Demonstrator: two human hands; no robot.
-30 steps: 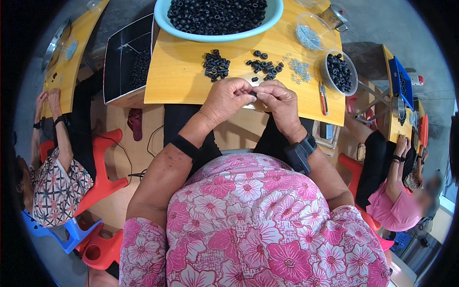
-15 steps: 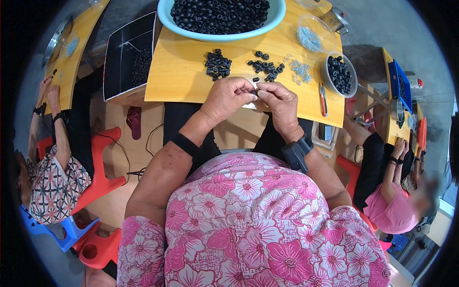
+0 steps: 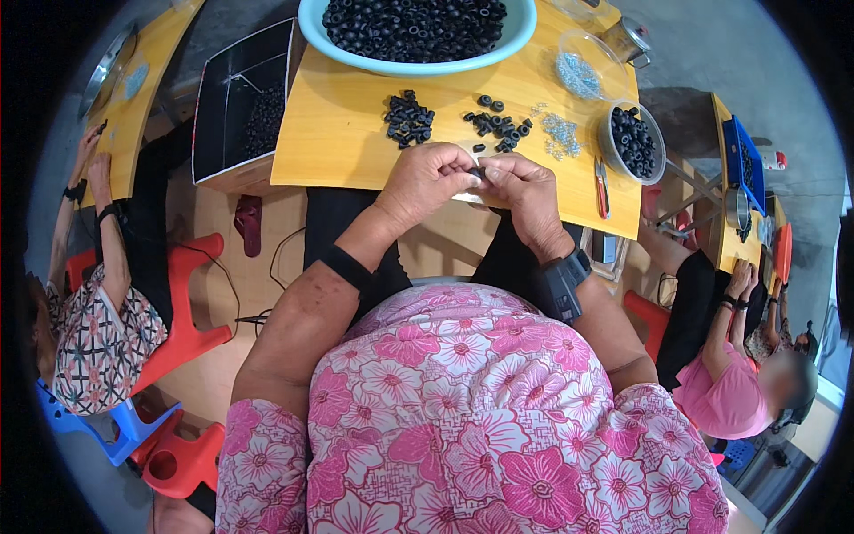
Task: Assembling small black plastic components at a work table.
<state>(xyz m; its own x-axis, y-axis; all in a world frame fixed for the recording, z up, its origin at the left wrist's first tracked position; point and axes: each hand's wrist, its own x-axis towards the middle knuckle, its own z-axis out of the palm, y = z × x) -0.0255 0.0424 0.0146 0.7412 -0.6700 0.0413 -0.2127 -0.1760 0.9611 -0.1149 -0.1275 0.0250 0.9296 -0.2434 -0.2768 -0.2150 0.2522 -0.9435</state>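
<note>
My left hand (image 3: pixel 432 182) and my right hand (image 3: pixel 527 194) meet at the table's near edge. Between their pinched fingertips is a small black rubber piece (image 3: pixel 479 171), mostly covered by the fingers. Just beyond lie a pile of black stepped plugs (image 3: pixel 409 121) on the left and a looser group of black ring-like pieces (image 3: pixel 505 130) in the middle. Small clear pieces (image 3: pixel 560 135) are scattered to the right of these. Pliers with red-and-black handles (image 3: pixel 602 190) rest beside my right hand, toward the table's right edge.
A light blue basin (image 3: pixel 418 68) full of black pieces stands at the back. On the right are a clear tub (image 3: pixel 661 164) of black pieces, a shallow clear tub (image 3: pixel 614 64) and a metal jug (image 3: pixel 625 39). A carton (image 3: pixel 227 173) stands left; people work at both sides.
My hands stay together, with the fingers shifting slightly around the black piece, which shows a bit more. The whole view has moved a little. At the left, a co-worker's hand has risen.
</note>
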